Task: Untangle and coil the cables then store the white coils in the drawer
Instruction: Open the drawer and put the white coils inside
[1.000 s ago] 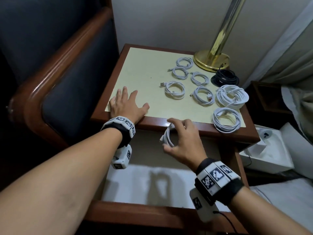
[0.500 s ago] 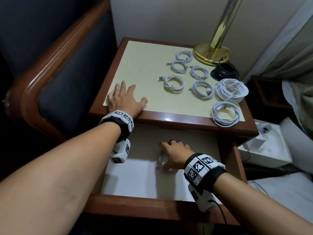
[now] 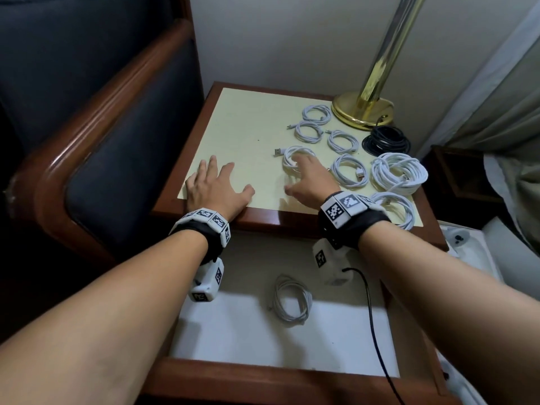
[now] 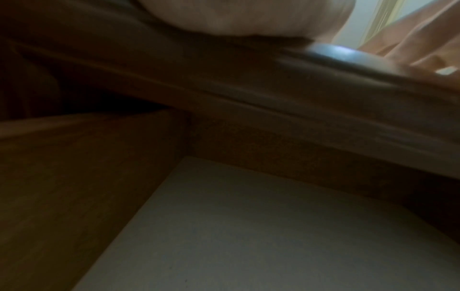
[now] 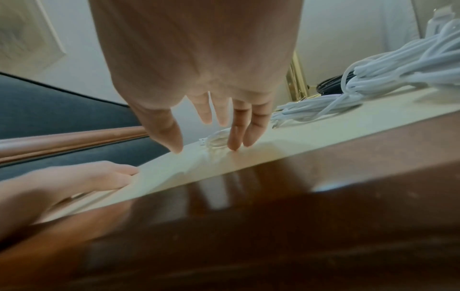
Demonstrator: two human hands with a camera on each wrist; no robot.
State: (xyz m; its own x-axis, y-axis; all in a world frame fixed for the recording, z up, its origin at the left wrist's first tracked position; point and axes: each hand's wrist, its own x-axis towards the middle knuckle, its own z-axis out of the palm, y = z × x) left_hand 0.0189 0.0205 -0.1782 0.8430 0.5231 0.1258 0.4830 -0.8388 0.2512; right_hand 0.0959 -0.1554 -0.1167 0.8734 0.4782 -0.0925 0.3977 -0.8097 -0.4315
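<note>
Reaching right hand (image 3: 309, 182) over white coil (image 3: 293, 156)

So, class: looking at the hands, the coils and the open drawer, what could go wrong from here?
1. The right hand reaches for the nearest white coil; its loose USB plug could drag and unwind it.
2. The black coil lies among the white ones and might be stored by mistake.
3. The coil in the drawer looks loose and may tangle.
</note>
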